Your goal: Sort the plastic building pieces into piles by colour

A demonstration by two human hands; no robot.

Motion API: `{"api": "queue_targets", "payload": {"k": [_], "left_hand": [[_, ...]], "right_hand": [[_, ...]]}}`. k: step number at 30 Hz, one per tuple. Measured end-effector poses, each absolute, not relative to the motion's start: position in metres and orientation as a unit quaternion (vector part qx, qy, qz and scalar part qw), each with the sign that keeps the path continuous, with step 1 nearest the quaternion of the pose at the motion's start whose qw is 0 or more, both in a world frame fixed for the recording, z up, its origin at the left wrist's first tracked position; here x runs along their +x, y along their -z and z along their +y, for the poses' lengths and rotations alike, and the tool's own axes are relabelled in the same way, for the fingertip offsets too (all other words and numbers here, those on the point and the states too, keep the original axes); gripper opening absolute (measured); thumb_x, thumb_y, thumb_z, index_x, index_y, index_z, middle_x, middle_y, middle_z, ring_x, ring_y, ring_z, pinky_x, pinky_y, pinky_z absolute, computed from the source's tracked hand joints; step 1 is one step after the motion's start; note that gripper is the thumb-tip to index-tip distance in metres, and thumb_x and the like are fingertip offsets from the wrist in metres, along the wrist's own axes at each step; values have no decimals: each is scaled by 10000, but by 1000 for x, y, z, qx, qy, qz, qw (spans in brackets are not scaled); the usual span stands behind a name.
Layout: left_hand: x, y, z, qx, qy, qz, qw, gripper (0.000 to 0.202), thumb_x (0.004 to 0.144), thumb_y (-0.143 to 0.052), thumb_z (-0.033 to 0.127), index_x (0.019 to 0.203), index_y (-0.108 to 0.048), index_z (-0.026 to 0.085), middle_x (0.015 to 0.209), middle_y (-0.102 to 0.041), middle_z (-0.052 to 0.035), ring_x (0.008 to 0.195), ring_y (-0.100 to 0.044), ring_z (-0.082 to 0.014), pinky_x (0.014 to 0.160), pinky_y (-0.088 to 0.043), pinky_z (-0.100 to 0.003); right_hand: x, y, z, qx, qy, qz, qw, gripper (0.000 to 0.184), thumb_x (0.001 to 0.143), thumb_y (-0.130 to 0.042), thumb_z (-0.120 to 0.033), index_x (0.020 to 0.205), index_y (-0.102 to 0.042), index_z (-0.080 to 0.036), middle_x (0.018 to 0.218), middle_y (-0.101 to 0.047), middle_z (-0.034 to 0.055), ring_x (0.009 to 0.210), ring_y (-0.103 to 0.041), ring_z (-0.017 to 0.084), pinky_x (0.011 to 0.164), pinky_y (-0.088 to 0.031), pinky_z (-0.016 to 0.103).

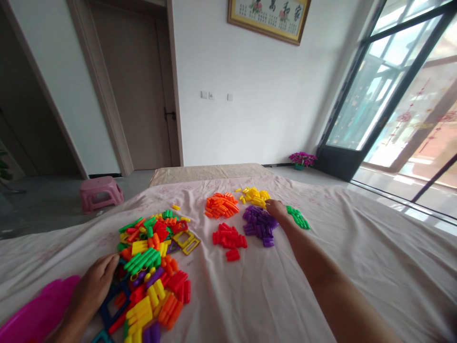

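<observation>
A mixed heap of coloured plastic pieces (152, 267) lies on the pink bedsheet (357, 267) at the near left. Farther off are sorted piles: orange (220, 205), yellow (255, 196), purple (259, 223), red (229, 237) and green (298, 217). My right hand (276, 208) is stretched far out, fingers curled at the yellow pile's near edge, beside the purple pile; what it holds is hidden. My left hand (94, 286) rests at the left edge of the mixed heap, fingers bent down onto the pieces.
A magenta plastic container (35, 309) sits at the near left corner. A pink stool (101, 192) stands on the floor beyond the bed. A flower pot (302, 160) stands by the glass door at the right. A closed door is behind.
</observation>
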State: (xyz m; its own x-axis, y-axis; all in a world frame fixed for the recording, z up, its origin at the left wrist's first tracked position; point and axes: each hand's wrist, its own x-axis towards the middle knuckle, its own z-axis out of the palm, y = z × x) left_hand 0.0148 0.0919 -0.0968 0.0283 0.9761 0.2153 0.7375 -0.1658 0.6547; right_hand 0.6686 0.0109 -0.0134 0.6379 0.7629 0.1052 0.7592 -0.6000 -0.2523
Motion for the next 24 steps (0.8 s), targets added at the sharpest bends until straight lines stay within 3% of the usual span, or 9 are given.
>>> {"api": "queue_targets", "payload": {"k": [5,17,21,24], "left_hand": [[16,96,89,695,-320,618,182,435,869,-373,512,1024,-641,207,1168,-706,-104,1143,-623,-266,982,-472,-358],[26,80,79,708,-310,616,150,455,892,-335,489,1020,-651,188,1143,-708,-105,1093,-641,-226,964,-463,-305],[27,80,78,709,-310,617,141,470,899,-328,483,1046,-652,175,1169,-697,-119,1112,-629,-234,971,-454,-324],[27,78,77,711,-307,618,139,471,903,-326,479,1053,-654,176,1169,-697,-120,1110,-627,-234,969,-449,-324]], "right_hand": [[676,17,13,-897,-27,-437,66,340,877,-484,-341,1068,-729,-204,1164,-681,135,1139,-590,286,939,-429,382],[670,0,-5,-919,-2,-392,28,396,848,-509,-288,1186,-679,-171,1186,-653,208,1142,-584,347,922,-427,475],[637,-14,-4,-894,63,-434,94,440,871,-486,-258,1290,-613,-215,1267,-631,148,1233,-523,322,993,-395,465],[583,-23,-5,-817,62,-532,211,355,879,-490,-246,1178,-678,-209,1194,-682,92,1141,-597,265,961,-448,379]]}}
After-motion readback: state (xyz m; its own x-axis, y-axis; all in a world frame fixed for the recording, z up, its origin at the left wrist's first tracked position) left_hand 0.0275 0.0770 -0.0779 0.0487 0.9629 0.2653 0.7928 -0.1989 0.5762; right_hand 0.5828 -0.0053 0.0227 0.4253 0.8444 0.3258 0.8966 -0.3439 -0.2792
